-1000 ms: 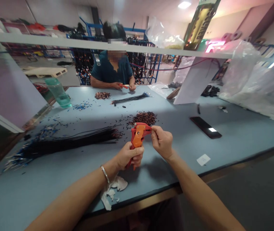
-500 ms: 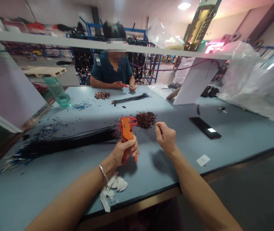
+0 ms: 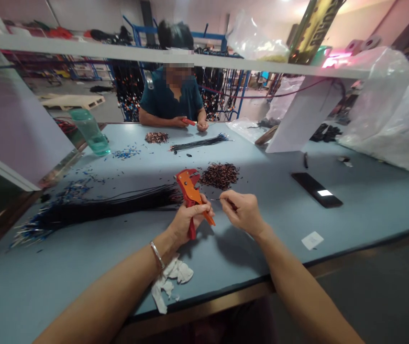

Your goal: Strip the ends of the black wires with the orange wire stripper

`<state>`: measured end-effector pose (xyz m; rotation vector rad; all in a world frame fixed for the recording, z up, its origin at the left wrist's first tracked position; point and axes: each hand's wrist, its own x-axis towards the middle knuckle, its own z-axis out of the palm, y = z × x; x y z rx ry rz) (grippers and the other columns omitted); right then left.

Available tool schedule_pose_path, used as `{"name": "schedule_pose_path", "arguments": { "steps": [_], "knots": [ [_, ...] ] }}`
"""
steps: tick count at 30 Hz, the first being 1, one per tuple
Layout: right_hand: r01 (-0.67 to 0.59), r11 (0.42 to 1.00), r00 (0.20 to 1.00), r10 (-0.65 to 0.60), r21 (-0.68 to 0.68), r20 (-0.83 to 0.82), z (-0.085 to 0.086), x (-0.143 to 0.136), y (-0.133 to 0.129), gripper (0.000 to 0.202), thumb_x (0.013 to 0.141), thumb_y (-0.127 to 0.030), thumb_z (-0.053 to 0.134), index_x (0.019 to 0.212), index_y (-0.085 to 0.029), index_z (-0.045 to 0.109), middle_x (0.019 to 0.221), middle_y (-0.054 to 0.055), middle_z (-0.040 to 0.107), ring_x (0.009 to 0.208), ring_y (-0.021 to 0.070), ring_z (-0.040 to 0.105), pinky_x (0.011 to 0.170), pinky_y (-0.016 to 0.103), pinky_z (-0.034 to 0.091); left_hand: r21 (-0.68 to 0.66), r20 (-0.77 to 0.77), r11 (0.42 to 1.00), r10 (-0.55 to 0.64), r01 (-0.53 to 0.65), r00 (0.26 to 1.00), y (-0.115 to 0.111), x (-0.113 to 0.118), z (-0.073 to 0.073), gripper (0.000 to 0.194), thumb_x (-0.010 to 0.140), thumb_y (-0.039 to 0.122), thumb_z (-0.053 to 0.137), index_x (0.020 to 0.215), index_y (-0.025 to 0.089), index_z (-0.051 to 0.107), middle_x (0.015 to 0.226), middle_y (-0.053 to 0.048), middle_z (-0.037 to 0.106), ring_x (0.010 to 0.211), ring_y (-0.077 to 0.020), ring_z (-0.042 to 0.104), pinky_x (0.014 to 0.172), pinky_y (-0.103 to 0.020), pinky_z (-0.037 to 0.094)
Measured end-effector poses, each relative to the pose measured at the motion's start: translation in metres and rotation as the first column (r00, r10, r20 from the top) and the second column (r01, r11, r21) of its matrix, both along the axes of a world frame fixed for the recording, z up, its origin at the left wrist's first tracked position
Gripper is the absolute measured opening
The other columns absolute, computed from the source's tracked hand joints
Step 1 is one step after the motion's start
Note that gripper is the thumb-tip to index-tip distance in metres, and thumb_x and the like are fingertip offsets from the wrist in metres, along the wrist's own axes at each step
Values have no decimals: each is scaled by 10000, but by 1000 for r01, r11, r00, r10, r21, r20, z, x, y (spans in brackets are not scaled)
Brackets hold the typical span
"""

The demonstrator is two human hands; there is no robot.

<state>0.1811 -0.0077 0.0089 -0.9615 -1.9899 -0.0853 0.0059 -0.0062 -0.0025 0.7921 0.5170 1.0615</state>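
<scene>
My left hand (image 3: 194, 216) is wrapped round the handles of an orange and red wire stripper (image 3: 189, 185). The tool stands upright over the table, tilted a little, with its jaws at the top and its handles apart. Just to its right, my right hand (image 3: 242, 210) is closed in a pinch on a thin wire (image 3: 215, 199), whose short end points toward the stripper. The rest of that wire is hidden by the fingers. Left of the tool lies a long bundle of black wires (image 3: 107, 206) with blue and bare ends. Behind my hands sits a heap of small dark and copper-coloured offcuts (image 3: 220, 176).
Across the table a person (image 3: 171, 98) holds a red-handled tool near a smaller wire bundle (image 3: 200, 143). A green bottle (image 3: 91, 134) stands at the left. A phone (image 3: 315, 189) and a white label (image 3: 312, 240) lie right. Crumpled tissue (image 3: 177, 272) is near the front edge.
My right hand has moved left and its fingers have turned toward the stripper. The stripper has tilted, and its handles look wider apart. The camera view has shifted slightly.
</scene>
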Motion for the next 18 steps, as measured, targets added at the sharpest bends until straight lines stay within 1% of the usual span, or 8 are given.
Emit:
{"name": "schedule_pose_path", "arguments": {
  "steps": [2,4,10,14,18],
  "knots": [
    [-22,1000,999,22,8,27,1,-1,-1,112,792,-111,496,751,-183,572,501,-76,448,420,53,358,475,179,302,-28,6,999,21,-21,1000,1,0,-1,247,661,168,704,838,158,533,702,14,594,646,-125,589,695,-282,465],
    [-18,1000,999,17,17,41,1,-2,-2,117,792,-110,493,746,-182,573,500,-74,449,424,54,362,479,181,300,-37,8,999,31,-30,999,1,1,-2,253,662,168,709,844,155,533,712,10,602,648,-127,591,680,-278,467],
    [0,998,994,-6,58,106,1,-1,-2,129,798,-125,485,724,-185,572,538,-57,517,448,60,391,500,192,299,-29,11,999,31,-30,999,1,1,-4,247,661,175,716,835,145,544,725,8,603,648,-125,594,685,-278,474],
    [-8,999,991,1,51,136,0,-3,-3,127,795,-124,489,714,-180,569,551,-48,540,452,62,395,507,200,292,-45,-3,998,40,-41,999,0,2,-3,244,658,182,716,829,149,545,695,10,594,637,-122,587,670,-269,473],
    [-16,999,990,10,46,143,-1,-4,-4,135,805,-138,487,708,-182,569,550,-44,552,452,66,386,510,203,290,-34,-41,999,36,-37,999,-1,3,-1,228,649,172,710,810,154,550,671,13,583,639,-122,584,663,-260,468]
  ]
}}
